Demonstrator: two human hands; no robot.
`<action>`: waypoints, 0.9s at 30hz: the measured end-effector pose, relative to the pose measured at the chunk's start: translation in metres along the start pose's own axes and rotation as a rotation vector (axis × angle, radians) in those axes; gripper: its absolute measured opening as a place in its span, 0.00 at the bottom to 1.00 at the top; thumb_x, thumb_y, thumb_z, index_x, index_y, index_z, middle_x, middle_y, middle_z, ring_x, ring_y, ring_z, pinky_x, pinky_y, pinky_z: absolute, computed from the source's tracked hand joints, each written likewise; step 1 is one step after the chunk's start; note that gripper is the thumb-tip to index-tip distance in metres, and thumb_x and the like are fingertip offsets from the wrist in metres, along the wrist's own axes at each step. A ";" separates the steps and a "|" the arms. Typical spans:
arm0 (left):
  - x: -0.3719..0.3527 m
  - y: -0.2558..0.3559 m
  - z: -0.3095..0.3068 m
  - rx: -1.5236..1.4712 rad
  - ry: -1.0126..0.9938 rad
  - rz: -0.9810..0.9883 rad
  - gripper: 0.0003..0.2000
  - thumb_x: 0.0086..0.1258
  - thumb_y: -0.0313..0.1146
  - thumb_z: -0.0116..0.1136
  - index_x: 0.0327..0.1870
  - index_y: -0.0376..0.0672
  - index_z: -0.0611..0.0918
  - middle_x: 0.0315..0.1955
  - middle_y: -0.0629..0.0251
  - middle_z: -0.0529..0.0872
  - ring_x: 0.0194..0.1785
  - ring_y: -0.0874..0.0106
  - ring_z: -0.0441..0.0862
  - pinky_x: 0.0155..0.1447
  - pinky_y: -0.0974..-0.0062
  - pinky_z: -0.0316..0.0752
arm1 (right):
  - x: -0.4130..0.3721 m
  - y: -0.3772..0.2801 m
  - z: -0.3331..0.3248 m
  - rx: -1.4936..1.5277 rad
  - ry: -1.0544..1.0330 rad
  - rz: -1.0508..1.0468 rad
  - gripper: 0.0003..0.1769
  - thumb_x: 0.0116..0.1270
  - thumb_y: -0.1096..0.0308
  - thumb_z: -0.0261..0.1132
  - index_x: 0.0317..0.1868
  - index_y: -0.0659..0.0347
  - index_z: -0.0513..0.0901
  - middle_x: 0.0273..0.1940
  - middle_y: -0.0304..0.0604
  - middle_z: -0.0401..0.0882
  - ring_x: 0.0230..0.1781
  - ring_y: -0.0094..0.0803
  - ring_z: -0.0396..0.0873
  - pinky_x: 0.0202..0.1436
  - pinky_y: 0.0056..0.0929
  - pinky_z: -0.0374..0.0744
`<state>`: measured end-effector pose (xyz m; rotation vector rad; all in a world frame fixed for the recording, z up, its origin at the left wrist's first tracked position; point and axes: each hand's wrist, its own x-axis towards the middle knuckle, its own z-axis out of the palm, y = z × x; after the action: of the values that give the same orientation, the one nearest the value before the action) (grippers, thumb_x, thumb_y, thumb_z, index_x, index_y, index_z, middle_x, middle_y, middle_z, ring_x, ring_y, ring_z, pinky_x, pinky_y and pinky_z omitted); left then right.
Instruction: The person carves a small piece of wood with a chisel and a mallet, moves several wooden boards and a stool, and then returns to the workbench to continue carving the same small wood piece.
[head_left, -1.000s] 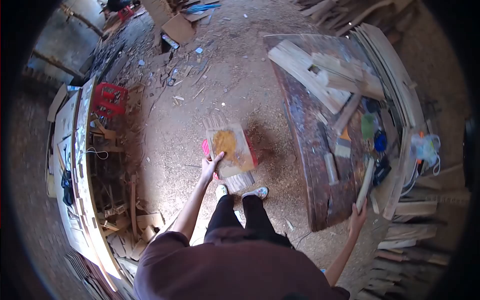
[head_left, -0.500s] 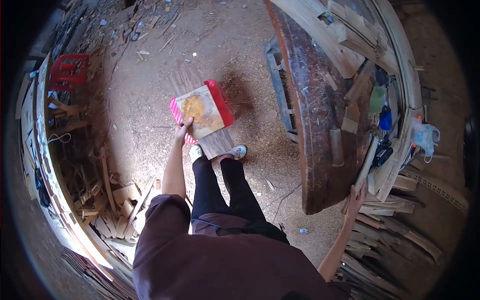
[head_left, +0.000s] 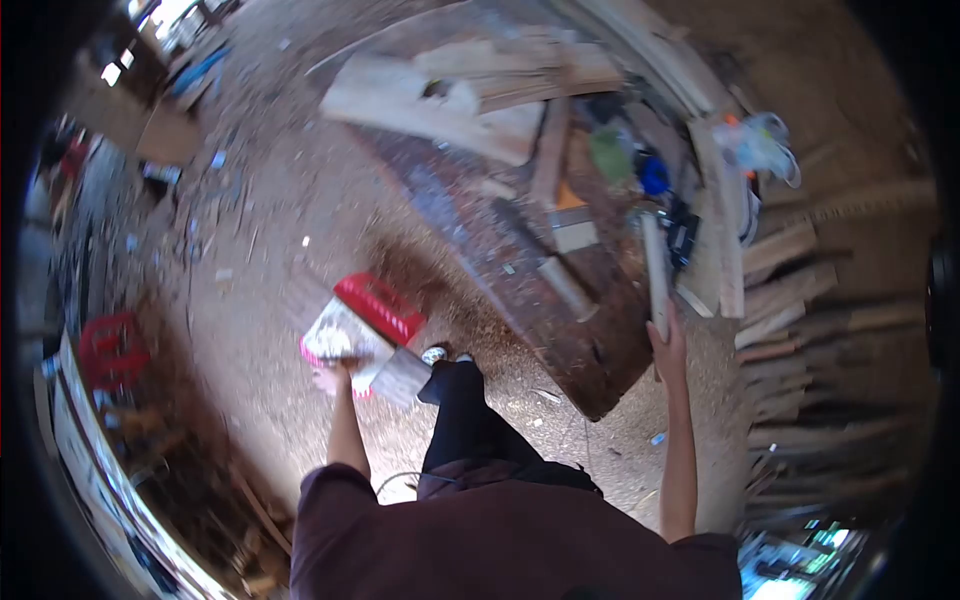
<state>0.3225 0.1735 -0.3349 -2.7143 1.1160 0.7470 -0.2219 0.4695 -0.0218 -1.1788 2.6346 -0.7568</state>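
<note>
My left hand [head_left: 338,374] is at the near edge of a flat, pale rectangular panel [head_left: 338,335], its fingers closed on that edge; glare and motion blur hide the detail. Beneath the panel lie a grey wood-grain board [head_left: 402,378] and a red plastic stool [head_left: 385,308], with a pink-striped edge showing at the left. At the corner of the worktable [head_left: 470,245], my right hand [head_left: 668,348] is closed round the lower end of a long pale wooden stick [head_left: 655,265].
On the worktable lie a broad plank [head_left: 430,110], a flat brush [head_left: 573,228], a cylindrical piece [head_left: 568,288] and a blue object [head_left: 653,175]. A plastic bag [head_left: 760,148] hangs at its far side. Wood strips [head_left: 785,330] line the right; another red stool [head_left: 112,345] stands left.
My view has turned, so the worktable appears further left and the stool and panel lower left. My right hand stays on the stick, my left on the panel.
</note>
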 end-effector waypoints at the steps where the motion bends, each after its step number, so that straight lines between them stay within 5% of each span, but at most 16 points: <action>1: 0.014 -0.008 0.026 0.043 0.152 0.146 0.41 0.65 0.34 0.61 0.77 0.64 0.52 0.74 0.57 0.55 0.73 0.55 0.59 0.63 0.48 0.70 | 0.001 -0.022 -0.002 0.059 -0.035 0.086 0.33 0.69 0.68 0.62 0.71 0.69 0.62 0.69 0.55 0.65 0.72 0.42 0.62 0.73 0.34 0.58; 2: -0.010 0.002 0.012 0.163 0.144 0.367 0.40 0.65 0.35 0.61 0.76 0.67 0.52 0.74 0.55 0.54 0.74 0.54 0.58 0.64 0.48 0.69 | 0.001 -0.031 -0.003 0.052 -0.036 0.108 0.33 0.69 0.68 0.62 0.71 0.68 0.62 0.69 0.56 0.65 0.71 0.43 0.63 0.73 0.34 0.60; 4: 0.025 -0.009 0.048 0.081 -0.025 0.881 0.32 0.69 0.34 0.54 0.75 0.53 0.59 0.76 0.49 0.48 0.77 0.52 0.52 0.74 0.54 0.57 | 0.000 -0.034 -0.005 -0.086 0.004 0.032 0.34 0.69 0.61 0.62 0.72 0.60 0.61 0.65 0.57 0.69 0.65 0.51 0.70 0.65 0.40 0.71; 5: 0.015 -0.001 0.039 0.124 -0.140 0.815 0.29 0.69 0.36 0.52 0.73 0.46 0.63 0.75 0.44 0.50 0.77 0.50 0.51 0.76 0.59 0.53 | 0.000 -0.030 -0.003 -0.113 0.014 0.035 0.35 0.68 0.60 0.63 0.72 0.60 0.60 0.64 0.56 0.70 0.61 0.53 0.73 0.64 0.42 0.72; 7: 0.049 0.013 0.049 0.179 -0.330 0.849 0.28 0.70 0.41 0.50 0.70 0.43 0.65 0.70 0.38 0.60 0.70 0.46 0.65 0.70 0.61 0.64 | 0.001 -0.045 -0.008 -0.208 0.007 0.063 0.37 0.65 0.58 0.65 0.70 0.64 0.62 0.52 0.58 0.80 0.48 0.54 0.81 0.58 0.43 0.75; 8: 0.034 0.033 0.014 0.217 -0.470 0.796 0.27 0.67 0.44 0.51 0.67 0.42 0.71 0.59 0.37 0.75 0.60 0.48 0.76 0.62 0.60 0.73 | 0.003 -0.052 -0.012 -0.206 0.042 0.072 0.37 0.65 0.58 0.65 0.70 0.64 0.62 0.52 0.58 0.80 0.48 0.54 0.81 0.58 0.43 0.75; 9: 0.040 0.044 0.000 0.376 -0.455 0.969 0.23 0.64 0.46 0.53 0.54 0.40 0.81 0.43 0.41 0.84 0.53 0.49 0.82 0.55 0.58 0.76 | 0.005 -0.059 -0.013 -0.320 -0.067 0.089 0.38 0.64 0.55 0.66 0.69 0.66 0.63 0.44 0.57 0.82 0.41 0.53 0.83 0.56 0.45 0.75; 10: 0.055 0.054 0.004 0.367 -0.483 0.757 0.19 0.62 0.45 0.52 0.44 0.40 0.86 0.37 0.43 0.86 0.48 0.49 0.84 0.51 0.58 0.76 | 0.007 -0.066 -0.014 -0.428 -0.173 0.112 0.40 0.63 0.52 0.66 0.68 0.67 0.64 0.36 0.55 0.85 0.33 0.52 0.84 0.53 0.48 0.75; 12: 0.062 0.067 -0.019 0.201 -0.517 1.009 0.21 0.62 0.47 0.53 0.40 0.35 0.85 0.37 0.40 0.85 0.48 0.48 0.83 0.50 0.58 0.76 | 0.008 -0.064 -0.005 -0.491 -0.138 0.102 0.40 0.63 0.49 0.65 0.67 0.68 0.65 0.31 0.51 0.84 0.29 0.50 0.84 0.52 0.50 0.74; 13: 0.047 0.071 -0.035 0.147 -0.392 0.925 0.22 0.63 0.46 0.53 0.42 0.33 0.85 0.38 0.39 0.85 0.48 0.47 0.83 0.52 0.58 0.76 | 0.010 -0.065 -0.004 -0.569 -0.144 0.074 0.41 0.62 0.46 0.64 0.66 0.69 0.66 0.25 0.48 0.84 0.25 0.49 0.83 0.50 0.52 0.74; 15: 0.047 0.081 -0.041 0.004 -0.419 1.074 0.21 0.65 0.44 0.53 0.47 0.34 0.84 0.40 0.38 0.85 0.48 0.47 0.83 0.53 0.59 0.77 | 0.017 -0.078 -0.030 -0.500 -0.184 0.174 0.41 0.64 0.44 0.61 0.66 0.69 0.67 0.31 0.52 0.84 0.35 0.45 0.85 0.51 0.56 0.72; 16: 0.041 0.085 -0.050 0.017 -0.462 1.043 0.21 0.64 0.43 0.57 0.50 0.35 0.82 0.42 0.40 0.84 0.48 0.50 0.83 0.53 0.60 0.77 | 0.018 -0.077 -0.040 -0.438 -0.029 0.217 0.39 0.64 0.42 0.61 0.64 0.66 0.70 0.38 0.54 0.83 0.41 0.48 0.83 0.54 0.56 0.71; 18: 0.010 0.096 -0.064 -0.124 -0.221 1.021 0.22 0.65 0.38 0.60 0.57 0.35 0.77 0.47 0.45 0.83 0.49 0.53 0.82 0.54 0.62 0.76 | 0.027 -0.058 -0.060 -0.309 0.147 0.416 0.38 0.63 0.37 0.61 0.60 0.61 0.76 0.53 0.60 0.78 0.57 0.52 0.76 0.61 0.52 0.71; 21: -0.026 0.137 -0.084 -0.479 -0.120 0.999 0.21 0.70 0.35 0.55 0.61 0.35 0.74 0.52 0.49 0.80 0.53 0.59 0.79 0.57 0.66 0.74 | 0.036 0.003 -0.055 -0.242 0.374 0.657 0.53 0.58 0.34 0.63 0.70 0.68 0.61 0.59 0.68 0.67 0.63 0.57 0.69 0.66 0.56 0.66; 24: -0.126 0.182 -0.151 -0.655 -0.250 1.172 0.19 0.74 0.33 0.52 0.62 0.35 0.73 0.57 0.53 0.78 0.55 0.63 0.78 0.59 0.67 0.72 | 0.053 0.048 -0.040 0.156 0.356 0.524 0.61 0.52 0.32 0.67 0.71 0.73 0.55 0.64 0.72 0.59 0.67 0.62 0.62 0.69 0.50 0.66; 27: -0.214 0.214 -0.195 -0.750 -0.334 1.365 0.18 0.75 0.31 0.51 0.62 0.35 0.73 0.58 0.55 0.77 0.56 0.64 0.77 0.60 0.68 0.71 | 0.055 0.024 -0.037 0.214 0.437 0.771 0.62 0.51 0.35 0.71 0.69 0.76 0.55 0.65 0.72 0.59 0.66 0.63 0.62 0.69 0.47 0.67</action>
<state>0.1237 0.0987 -0.0448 -1.5863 2.9612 1.9267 -0.2873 0.4569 0.0017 0.1112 2.8775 -1.1537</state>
